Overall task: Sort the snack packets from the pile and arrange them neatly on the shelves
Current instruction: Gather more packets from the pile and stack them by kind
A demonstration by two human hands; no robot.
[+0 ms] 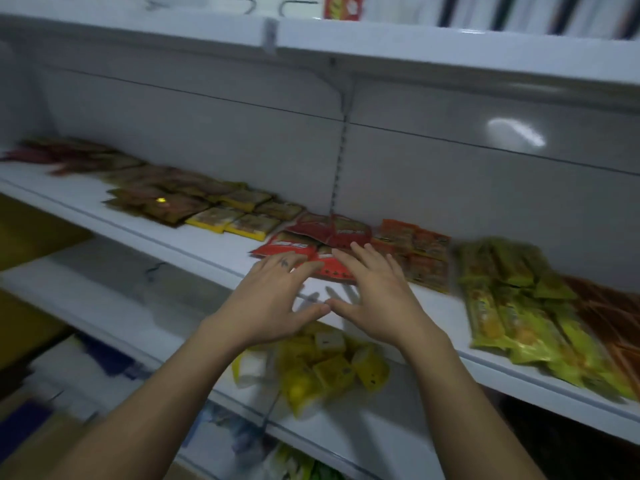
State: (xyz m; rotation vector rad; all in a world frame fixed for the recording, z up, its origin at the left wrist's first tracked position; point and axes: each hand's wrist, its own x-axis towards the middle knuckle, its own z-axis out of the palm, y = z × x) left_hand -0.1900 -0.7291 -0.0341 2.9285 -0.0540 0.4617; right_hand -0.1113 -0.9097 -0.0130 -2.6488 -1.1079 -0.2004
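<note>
Along shelf [69, 192], left to right: flat packets [166, 199], centre pile [325, 233], small stack [419, 254] just beside it, long packets [519, 306] at far right. Before centre pile, left hand [273, 299] and right hand [377, 292] side by side, fingertips over its near edge. On lower shelf [173, 323], beneath hands, heap [329, 368].

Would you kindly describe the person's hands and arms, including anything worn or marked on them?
The left arm and right arm are bare as far as the frame shows: no sleeves, gloves, watch or bracelet. The left hand carries a small dark mark, perhaps a tattoo, on its back near a knuckle. The right hand shows no mark or ring that I can make out.
</note>
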